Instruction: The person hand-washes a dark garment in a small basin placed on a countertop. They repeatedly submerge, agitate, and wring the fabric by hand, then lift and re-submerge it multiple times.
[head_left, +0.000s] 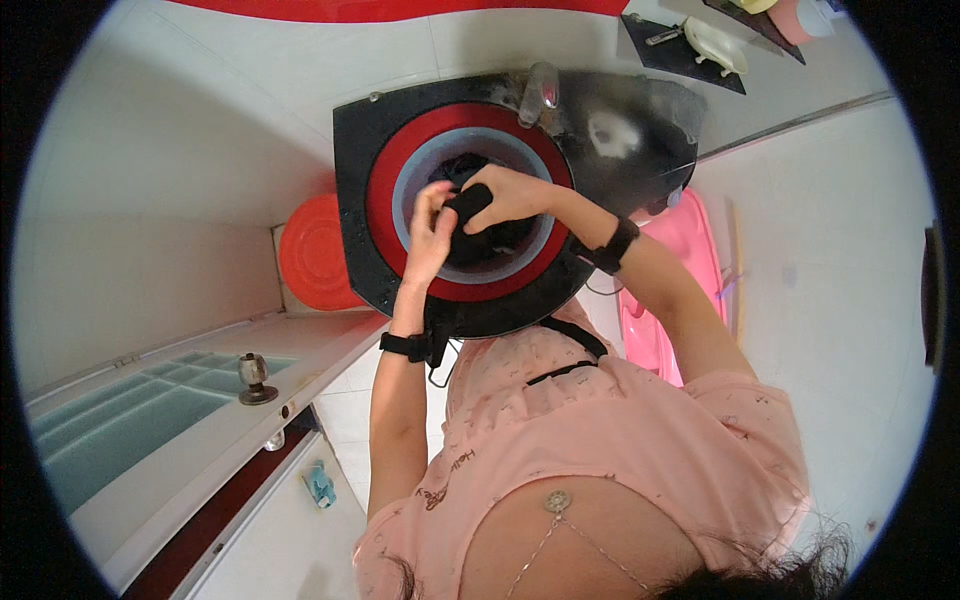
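A bunched piece of black cloth (472, 202) is between my two hands, above a light blue basin (401, 206). My right hand (511, 196) grips it from the right, thumb below and fingers curled over the top. From the left, my left hand (432, 236) pinches its near end between thumb and fingers. More dark cloth (480, 246) lies low in the basin, partly hidden by my hands. The blue basin sits inside a wider red basin or bowl (380, 206), set in a black countertop (360, 154).
A metal faucet (538, 94) rises behind the basin. An orange-red round basin or lid (315, 251) is left of the counter; a pink plastic tub (694, 225) stands right. A door with a knob (255, 371) is at lower left. Dark corner shelves (660, 56) hold a soap dish (712, 45).
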